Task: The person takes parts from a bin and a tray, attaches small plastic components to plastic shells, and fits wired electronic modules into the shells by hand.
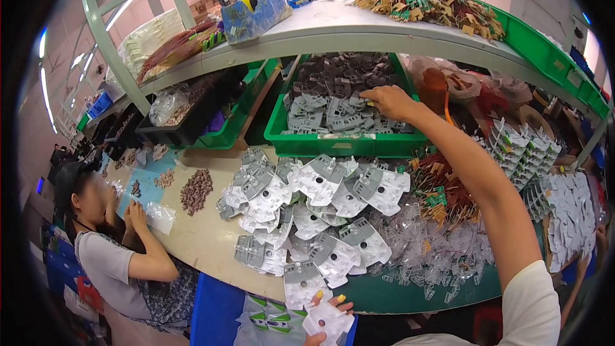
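Holding a white plastic part (330, 321), the left hand (346, 308) is low at the near edge of the table (192, 234). Left grip: narrow, fingers behind the part at its far side, thumb at its near side; a dark round hole shows in the part. Two fingertips are yellow.

Right hand (394, 102): arm outstretched, fingers down at the grey parts (330, 114) in a green bin (314, 146), near the bin's right wall. Right grip: cannot tell whether the fingers pinch a piece or only touch the heap. Beyond that hand, in the same bin: darker parts (349, 70).

Between the two hands: a loose pile of white-and-grey assemblies (320, 176), overlapping, at various angles; its near end comes close to the left hand's part. Right of this pile, below the right forearm: clear plastic pieces (429, 250), with a tangle of wires (435, 176) just beyond.

Just left of the left hand: a clear bag with green-and-white cards (272, 315), beside a blue surface (214, 301). Farther left of both hands: a heap of small brown pieces (196, 191), then a seated co-worker (122, 256) handling small items. Above and beyond the right hand: a shelf (320, 22) bearing more wired pieces (426, 8).
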Demonstrator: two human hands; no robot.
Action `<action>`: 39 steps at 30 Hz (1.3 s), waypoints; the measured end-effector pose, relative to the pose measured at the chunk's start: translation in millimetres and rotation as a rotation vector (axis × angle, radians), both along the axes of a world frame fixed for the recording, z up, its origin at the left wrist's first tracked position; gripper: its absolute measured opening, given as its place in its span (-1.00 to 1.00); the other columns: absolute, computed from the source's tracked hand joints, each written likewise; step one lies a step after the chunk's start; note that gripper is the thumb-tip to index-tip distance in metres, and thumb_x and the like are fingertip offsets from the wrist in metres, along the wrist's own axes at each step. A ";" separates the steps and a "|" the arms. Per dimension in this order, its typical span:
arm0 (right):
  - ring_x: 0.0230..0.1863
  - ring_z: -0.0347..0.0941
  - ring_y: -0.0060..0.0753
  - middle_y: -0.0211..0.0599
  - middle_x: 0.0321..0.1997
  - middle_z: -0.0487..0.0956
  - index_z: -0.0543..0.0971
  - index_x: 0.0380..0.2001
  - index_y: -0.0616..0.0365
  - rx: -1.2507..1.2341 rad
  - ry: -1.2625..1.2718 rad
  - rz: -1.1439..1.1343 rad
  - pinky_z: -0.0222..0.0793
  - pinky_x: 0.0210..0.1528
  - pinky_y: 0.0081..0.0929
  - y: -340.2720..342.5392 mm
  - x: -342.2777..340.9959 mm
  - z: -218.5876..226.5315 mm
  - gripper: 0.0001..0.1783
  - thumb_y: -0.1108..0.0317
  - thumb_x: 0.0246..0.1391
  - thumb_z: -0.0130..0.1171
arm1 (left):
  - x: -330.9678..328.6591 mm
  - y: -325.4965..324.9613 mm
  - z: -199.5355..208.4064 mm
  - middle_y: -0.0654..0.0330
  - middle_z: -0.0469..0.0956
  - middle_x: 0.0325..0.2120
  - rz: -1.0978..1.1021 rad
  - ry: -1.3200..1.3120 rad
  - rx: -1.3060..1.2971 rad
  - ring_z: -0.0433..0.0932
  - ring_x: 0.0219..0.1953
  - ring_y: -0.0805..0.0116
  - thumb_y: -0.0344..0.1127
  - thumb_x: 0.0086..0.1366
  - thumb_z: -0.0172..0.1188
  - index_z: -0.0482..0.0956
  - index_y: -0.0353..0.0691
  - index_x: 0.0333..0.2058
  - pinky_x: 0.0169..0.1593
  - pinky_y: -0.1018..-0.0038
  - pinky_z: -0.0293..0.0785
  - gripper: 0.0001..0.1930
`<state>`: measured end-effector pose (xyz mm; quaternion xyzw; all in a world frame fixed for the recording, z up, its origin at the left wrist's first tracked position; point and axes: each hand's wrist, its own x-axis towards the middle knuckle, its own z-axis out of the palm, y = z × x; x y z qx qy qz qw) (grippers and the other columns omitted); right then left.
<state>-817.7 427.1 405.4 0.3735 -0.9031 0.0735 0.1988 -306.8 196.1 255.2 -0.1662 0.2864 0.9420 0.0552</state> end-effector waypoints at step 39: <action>-0.42 0.39 -0.72 -0.46 -0.46 0.54 0.56 -0.05 0.19 -0.508 -1.015 0.294 0.34 -0.32 -0.60 -55.8 302.2 -26.7 -0.65 0.39 0.05 0.22 | -73.7 35.1 37.9 0.09 0.58 -0.28 0.091 0.142 -1.089 0.53 -0.30 0.52 -0.24 0.41 -0.12 0.41 -0.41 0.04 -0.29 0.55 0.46 -0.61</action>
